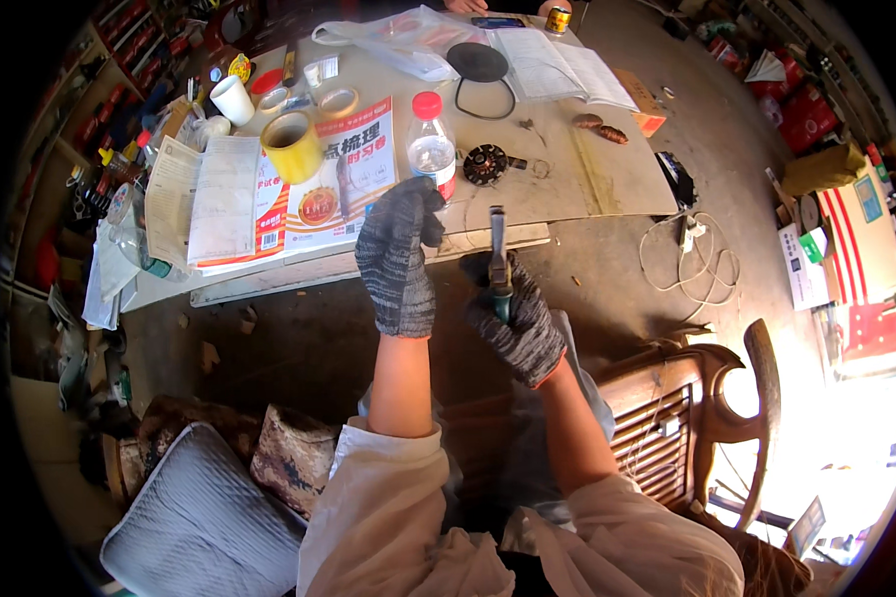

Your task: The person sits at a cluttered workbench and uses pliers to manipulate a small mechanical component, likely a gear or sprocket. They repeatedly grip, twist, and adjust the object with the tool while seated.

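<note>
Both my hands wear dark grey knitted gloves. My right hand [516, 323] is wrapped round a pair of pliers [499, 249] with green handles, the metal jaws pointing up and away from me. My left hand [398, 259] is raised at the table's near edge, its fingers curled and pinched together; whatever may be between them is too small to make out. Just beyond it stands a clear plastic bottle [431, 149] with a red cap. A round dark part with copper-coloured bits [486, 165] lies on the table [567, 179] past the pliers.
At the left are booklets [338, 179], a yellow tape roll [292, 147] and a white cup [232, 100]. A plastic bag [398, 40], black disc [478, 62] and open book [558, 65] lie farther back. Another person's hand [465, 5] shows there. A wooden chair [667, 428] is at right.
</note>
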